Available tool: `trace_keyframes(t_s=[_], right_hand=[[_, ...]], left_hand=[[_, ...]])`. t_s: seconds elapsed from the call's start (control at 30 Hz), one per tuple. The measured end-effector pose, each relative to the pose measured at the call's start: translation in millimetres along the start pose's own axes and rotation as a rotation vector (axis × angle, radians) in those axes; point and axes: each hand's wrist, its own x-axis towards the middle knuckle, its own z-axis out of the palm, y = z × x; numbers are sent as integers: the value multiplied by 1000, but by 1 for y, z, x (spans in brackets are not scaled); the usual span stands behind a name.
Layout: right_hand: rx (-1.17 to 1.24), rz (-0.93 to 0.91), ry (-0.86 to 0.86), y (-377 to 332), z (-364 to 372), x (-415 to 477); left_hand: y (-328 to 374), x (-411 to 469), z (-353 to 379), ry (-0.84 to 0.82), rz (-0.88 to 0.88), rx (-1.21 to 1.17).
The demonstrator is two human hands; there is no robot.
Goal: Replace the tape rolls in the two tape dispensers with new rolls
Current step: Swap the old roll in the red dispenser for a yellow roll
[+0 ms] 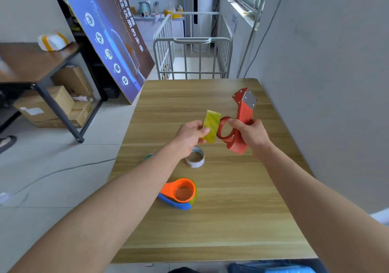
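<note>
Orange dispenser [179, 192] lies nearer than the red dispenser [244, 110], whose rigid handle the right hand [250, 133] grips, while the left hand [189, 133] pinches the light, likely slick yellow roll [211, 128] by its rim beside the hub.

My red dispenser [239, 128] looks like matt plastic with a shiny metal blade plate [249, 99]; the yellow tape roll [211, 128] is glossy, the table [231, 220] smooth wood-grain.

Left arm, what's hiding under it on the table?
A white ring lies on the table under the left hand, its far edge covered. A bit of something green peeks out beside the forearm; the arm hides the rest.
</note>
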Motion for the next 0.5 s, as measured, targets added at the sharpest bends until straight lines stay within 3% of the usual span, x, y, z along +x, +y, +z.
trace_keyframes(t_s=[0.23, 0.5], right_hand=[[-13, -4, -30, -10, 13, 0], [-22, -24, -76, -15, 29, 3]], left_hand=[[13, 1, -13, 109, -37, -71], [16, 0, -24, 54, -46, -148]])
